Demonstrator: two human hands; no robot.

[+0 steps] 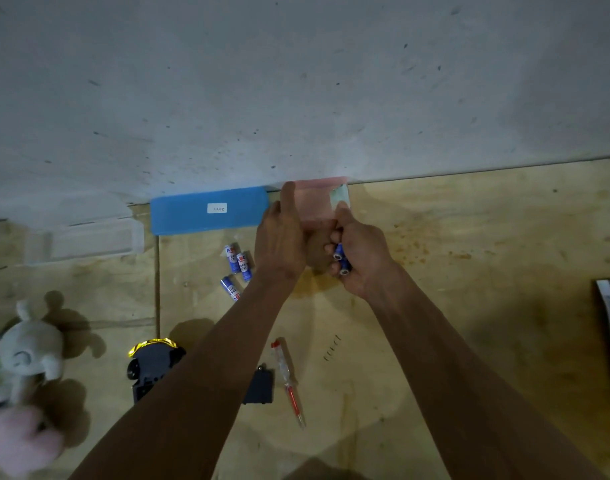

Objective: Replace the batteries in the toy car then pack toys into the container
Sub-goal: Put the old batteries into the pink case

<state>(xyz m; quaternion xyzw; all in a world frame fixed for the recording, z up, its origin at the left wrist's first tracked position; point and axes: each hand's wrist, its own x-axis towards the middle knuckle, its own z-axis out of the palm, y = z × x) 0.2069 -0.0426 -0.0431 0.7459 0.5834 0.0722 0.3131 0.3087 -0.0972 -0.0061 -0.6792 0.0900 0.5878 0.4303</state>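
Three batteries [237,268] on floor, two in right hand [359,258].

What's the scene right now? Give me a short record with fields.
left hand: gripping pink transparent packet
right hand: holding blue batteries, thumb on packet
loose batteries: three on wooden table
toy car: battery compartment open, cover beside it
screwdriver: right of cover
container: far left, lid beside it
plush toys: left edge

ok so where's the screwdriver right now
The red-handled screwdriver lies on the wooden table in the head view, between the two forearms, just right of the black battery cover.
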